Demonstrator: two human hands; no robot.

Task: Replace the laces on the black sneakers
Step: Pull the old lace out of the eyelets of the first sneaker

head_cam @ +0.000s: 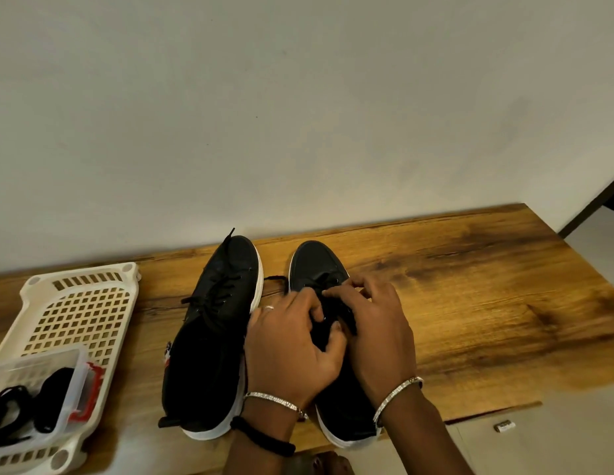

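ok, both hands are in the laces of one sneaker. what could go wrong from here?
1. The left hand and right hand both pinch the lace; nothing pins that sneaker, so a hard pull may drag it across the table.
2. The spare laces in the clear box are black too, so old and new may get mixed.
3. The other sneaker sits close by with loose lace ends that could snag.
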